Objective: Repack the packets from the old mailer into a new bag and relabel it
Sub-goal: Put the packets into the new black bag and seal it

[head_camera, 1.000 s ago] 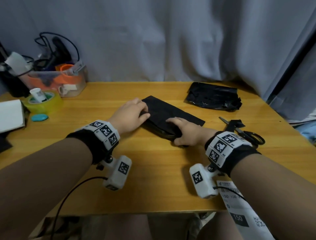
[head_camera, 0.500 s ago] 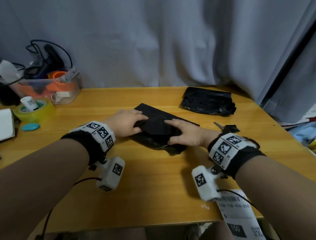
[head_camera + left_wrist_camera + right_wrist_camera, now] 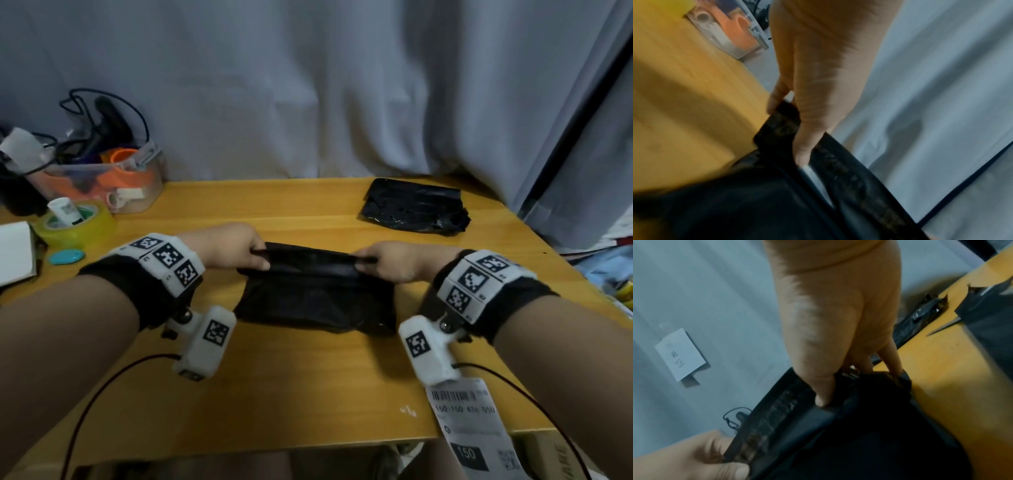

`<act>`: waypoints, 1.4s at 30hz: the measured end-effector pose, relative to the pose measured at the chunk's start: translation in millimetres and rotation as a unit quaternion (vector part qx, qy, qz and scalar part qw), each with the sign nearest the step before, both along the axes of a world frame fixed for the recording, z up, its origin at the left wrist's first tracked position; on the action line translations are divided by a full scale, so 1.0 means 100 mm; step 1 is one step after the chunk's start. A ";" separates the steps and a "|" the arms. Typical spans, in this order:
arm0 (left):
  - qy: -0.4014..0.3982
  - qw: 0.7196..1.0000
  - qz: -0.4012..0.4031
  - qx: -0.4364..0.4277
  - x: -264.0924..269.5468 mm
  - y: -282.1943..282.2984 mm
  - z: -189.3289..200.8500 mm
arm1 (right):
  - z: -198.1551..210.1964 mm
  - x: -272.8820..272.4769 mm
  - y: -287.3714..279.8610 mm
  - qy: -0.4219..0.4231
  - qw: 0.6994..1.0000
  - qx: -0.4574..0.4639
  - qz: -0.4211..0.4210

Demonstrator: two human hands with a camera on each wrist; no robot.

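A black plastic bag [image 3: 317, 301] is in the middle of the wooden table [image 3: 308, 394], its top edge lifted. My left hand [image 3: 239, 251] pinches the bag's top left corner between thumb and fingers; in the left wrist view the left hand [image 3: 797, 129] has its thumb on the bag [image 3: 777, 203]. My right hand [image 3: 380, 262] pinches the top right corner, and in the right wrist view the right hand [image 3: 838, 386] grips the bag [image 3: 869, 434]. The crumpled old black mailer [image 3: 414, 206] lies at the back right. A white shipping label [image 3: 474, 431] hangs over the table's front edge.
A clear box of clutter [image 3: 102, 181] and a yellow tape roll [image 3: 77, 224] stand at the back left, with a small blue object [image 3: 65, 257] and a white pad [image 3: 15, 251] nearby. A grey curtain [image 3: 308, 85] hangs behind the table.
Both hands went from lying flat on the bag to pinching its top corners and lifting that edge. The bag now lies square to me. The scissors are out of the head view.
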State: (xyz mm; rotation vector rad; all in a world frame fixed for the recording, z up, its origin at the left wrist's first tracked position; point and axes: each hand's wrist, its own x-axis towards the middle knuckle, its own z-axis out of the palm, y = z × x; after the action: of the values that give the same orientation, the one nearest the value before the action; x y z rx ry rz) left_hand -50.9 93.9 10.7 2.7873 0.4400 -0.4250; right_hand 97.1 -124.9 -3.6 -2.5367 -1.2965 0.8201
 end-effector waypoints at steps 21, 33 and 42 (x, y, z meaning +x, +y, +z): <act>0.054 0.986 -0.016 0.156 0.19 -0.38 -0.26 | -0.24 -0.15 0.11 -0.150 0.988 -0.040 0.014; 0.137 0.989 0.058 0.000 0.28 -0.48 -0.51 | -0.55 -0.12 0.28 -0.031 0.988 -0.122 -0.085; 0.104 0.983 0.048 0.143 0.32 -0.48 -0.25 | -0.34 0.04 0.21 -0.092 0.977 -0.182 -0.061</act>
State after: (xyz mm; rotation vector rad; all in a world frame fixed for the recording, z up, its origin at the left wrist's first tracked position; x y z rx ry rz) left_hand -19.2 45.6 -14.0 2.9903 0.7328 -0.6842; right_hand 101.6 -103.8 -37.4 -3.0094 -1.1074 0.8837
